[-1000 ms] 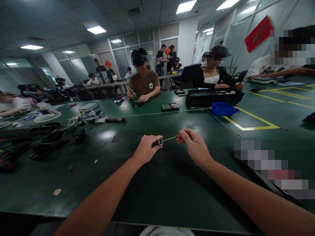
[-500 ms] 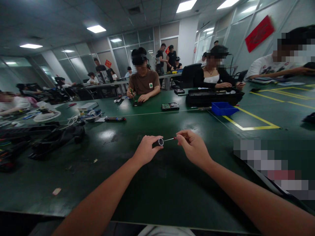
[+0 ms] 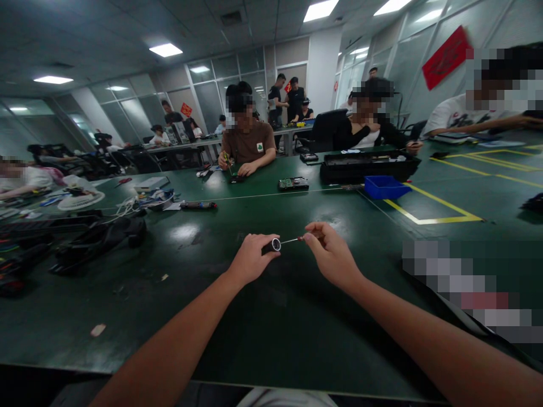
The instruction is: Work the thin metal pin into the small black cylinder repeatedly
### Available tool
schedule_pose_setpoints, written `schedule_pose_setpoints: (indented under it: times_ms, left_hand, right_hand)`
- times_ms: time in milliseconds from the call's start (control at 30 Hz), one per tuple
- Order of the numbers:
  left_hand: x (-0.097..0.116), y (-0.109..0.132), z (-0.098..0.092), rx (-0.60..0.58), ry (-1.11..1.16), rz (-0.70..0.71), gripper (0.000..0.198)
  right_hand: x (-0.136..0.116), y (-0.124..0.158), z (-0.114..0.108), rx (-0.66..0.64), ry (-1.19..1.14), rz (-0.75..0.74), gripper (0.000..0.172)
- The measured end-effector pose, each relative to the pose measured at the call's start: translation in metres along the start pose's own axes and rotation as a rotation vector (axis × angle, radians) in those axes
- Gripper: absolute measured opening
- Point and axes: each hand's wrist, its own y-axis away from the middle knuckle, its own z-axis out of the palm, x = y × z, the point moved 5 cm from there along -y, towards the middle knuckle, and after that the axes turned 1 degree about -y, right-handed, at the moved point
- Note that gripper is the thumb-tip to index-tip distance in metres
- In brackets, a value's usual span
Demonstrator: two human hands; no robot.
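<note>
My left hand [image 3: 251,259] is closed around a small black cylinder [image 3: 271,246] with a pale ring on its round end, which faces me. Its exact kind does not show. Between thumb and fingers, my right hand [image 3: 333,251] grips a thin screwdriver [image 3: 292,241] with a reddish handle and a bright metal shaft. The shaft points left, and its tip meets the ringed end of the cylinder; whether it sits inside I cannot tell. Both hands are above the green table [image 3: 271,339].
A blue bin [image 3: 385,187] and a long black casing [image 3: 369,167] stand ahead on the right. A hard drive [image 3: 293,183] lies farther off, near a person in a brown shirt. Black parts [image 3: 102,240] and a pen-like tool [image 3: 198,206] lie to the left.
My right fingers have shifted slightly on the screwdriver handle, opening a little. The cylinder has turned or moved very slightly left. Across the table, a person has raised a hand to the chest.
</note>
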Motion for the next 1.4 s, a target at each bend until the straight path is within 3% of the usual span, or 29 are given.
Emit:
schedule_pose_setpoints:
  times_ms: [200,367,567,900,1100,1233,1400]
  left_hand:
    - [0.001,-0.003,-0.002,0.010,-0.045,0.097,0.039]
    - [-0.010,-0.004,0.003,-0.028,-0.076,0.024,0.040]
    - [-0.004,-0.003,0.000,-0.011,-0.052,0.029,0.039]
    - [0.001,-0.002,-0.001,0.002,-0.020,-0.029,0.033]
    - [0.004,-0.002,-0.001,-0.015,0.014,0.008,0.030]
    - [0.003,-0.001,0.001,-0.011,0.019,0.009,0.031]
    - [0.004,-0.001,0.003,-0.003,0.012,0.040,0.025]
  right_hand:
    - [0.029,-0.013,-0.001,0.025,-0.518,0.302,0.029]
    - [0.029,-0.013,-0.008,0.068,-0.301,0.206,0.030]
    - [0.015,-0.008,-0.003,0.052,-0.188,0.076,0.028]
    - [0.007,-0.005,-0.002,0.025,-0.084,0.032,0.028]
    - [0.004,-0.003,-0.004,0.033,-0.067,0.032,0.029]
    - [-0.007,-0.001,-0.008,0.032,0.118,0.027,0.031]
    - [-0.020,0.004,-0.006,0.002,0.232,-0.128,0.021]
